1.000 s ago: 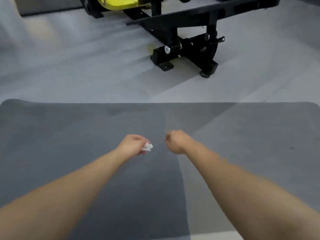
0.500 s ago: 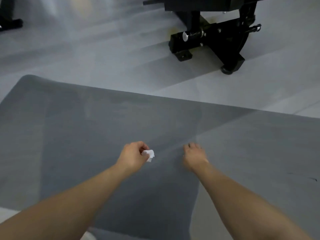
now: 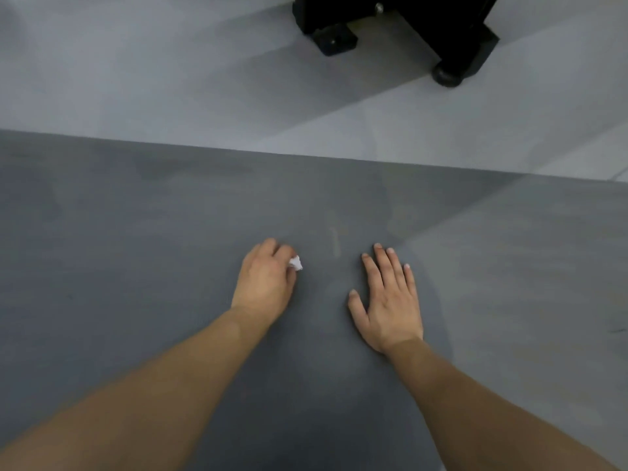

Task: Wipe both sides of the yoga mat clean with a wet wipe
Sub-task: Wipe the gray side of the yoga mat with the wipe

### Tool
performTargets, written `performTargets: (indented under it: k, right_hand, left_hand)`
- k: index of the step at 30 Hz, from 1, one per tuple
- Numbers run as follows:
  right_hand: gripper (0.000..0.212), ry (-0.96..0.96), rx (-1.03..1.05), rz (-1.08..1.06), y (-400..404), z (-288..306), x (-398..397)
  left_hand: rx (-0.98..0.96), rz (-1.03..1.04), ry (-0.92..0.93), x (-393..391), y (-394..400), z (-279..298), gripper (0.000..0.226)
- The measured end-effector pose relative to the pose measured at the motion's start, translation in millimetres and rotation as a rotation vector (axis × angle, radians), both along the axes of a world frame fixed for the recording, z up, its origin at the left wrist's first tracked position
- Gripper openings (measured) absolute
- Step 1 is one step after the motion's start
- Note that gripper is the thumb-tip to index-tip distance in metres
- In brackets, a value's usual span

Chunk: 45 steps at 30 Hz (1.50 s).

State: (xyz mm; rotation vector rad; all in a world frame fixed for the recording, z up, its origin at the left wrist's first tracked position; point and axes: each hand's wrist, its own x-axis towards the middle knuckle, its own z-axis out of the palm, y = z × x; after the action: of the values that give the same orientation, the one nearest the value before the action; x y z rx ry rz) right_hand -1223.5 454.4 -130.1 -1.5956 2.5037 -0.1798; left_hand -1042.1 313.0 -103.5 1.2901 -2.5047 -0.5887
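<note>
Yoga mat [image 3: 136, 266]: dark grey, laid flat on a pale grey floor [image 3: 170, 79], filling the lower two thirds of the head view; its far edge runs left to right across the frame, slightly downhill toward the right. Surface shows faint lighter streaks between the two hands and a paler, lit band toward the right side. Wet wipe [image 3: 296, 263]: small, white, crumpled into a wad, only a tip of it visible; it protrudes from the thumb side of the left hand, on the side facing the right hand, and sits at or just above the mat surface, though contact with the mat cannot be told. Left hand [image 3: 265, 280]: knuckles up, fingers curled under and closed round the wipe, held over the middle of the mat. Right hand [image 3: 390, 300]: palm down, fingers straight and slightly spread, thumb out to the side, lying flat on the mat just beside the left hand, with a strip of bare mat between the two; it holds nothing. Both forearms bare, entering from the bottom corners. Black metal equipment base [image 3: 407, 25]: stands on the floor beyond the mat's far edge, upper right, well apart from the hands, cut off by the top of the frame.
</note>
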Motion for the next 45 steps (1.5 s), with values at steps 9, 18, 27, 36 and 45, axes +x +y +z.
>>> performTargets:
  k: [9, 18, 27, 36, 45]
  right_hand:
    - [0.070, -0.026, 0.023, -0.015, -0.1, 3.0, 0.4]
    - [0.070, -0.028, 0.032, -0.019, 0.4, 4.9, -0.1]
    - [0.063, -0.030, 0.030, -0.011, 0.4, 3.5, -1.0]
    - [0.062, -0.023, 0.034, -0.021, -0.5, 6.0, 1.1]
    - [0.060, -0.036, 0.023, -0.022, 0.6, 4.1, -0.8]
  left_hand:
    - [0.105, -0.142, 0.027, 2.5, 4.0, -2.5, 0.015]
    - [0.016, -0.139, -0.022, -4.8, 5.3, -8.5, 0.011]
    - [-0.137, -0.521, -0.152, -0.8, 43.3, -1.9, 0.012]
    - [-0.085, 0.037, -0.140, 9.6, -54.6, -7.7, 0.010]
    - [-0.134, -0.558, -0.060, -21.1, 49.8, -0.7, 0.010]
